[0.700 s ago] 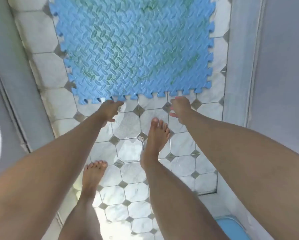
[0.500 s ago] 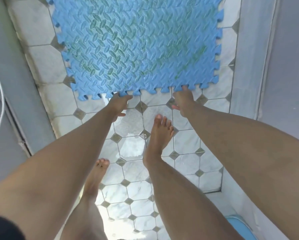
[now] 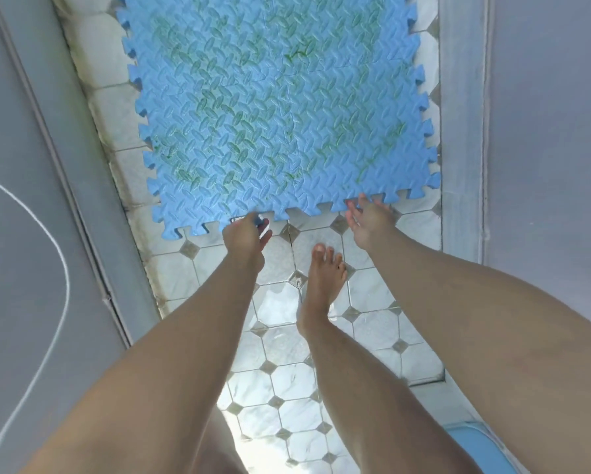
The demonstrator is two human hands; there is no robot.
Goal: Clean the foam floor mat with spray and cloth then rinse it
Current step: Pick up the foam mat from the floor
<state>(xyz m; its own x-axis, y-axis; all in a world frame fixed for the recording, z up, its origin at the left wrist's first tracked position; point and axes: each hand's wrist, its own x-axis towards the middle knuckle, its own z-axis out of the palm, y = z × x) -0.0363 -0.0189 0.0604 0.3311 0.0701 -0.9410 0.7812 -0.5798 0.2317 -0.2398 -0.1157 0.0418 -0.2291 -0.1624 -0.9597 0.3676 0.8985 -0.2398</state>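
Standing low in the frame, a bare foot (image 3: 323,278) rests on the wet tiled floor (image 3: 280,336), whose white octagons alternate with small grey diamonds. Above it, the left hand (image 3: 244,237) has its fingers closed on the toothed near edge of the foam mat (image 3: 280,114); the right hand (image 3: 369,218) hangs at the same edge with its fingers spread apart, just touching it. No writing shows anywhere. Filling the upper centre, the mat is blue, embossed with a leaf-like tread, jigsaw-edged and smeared with green stains
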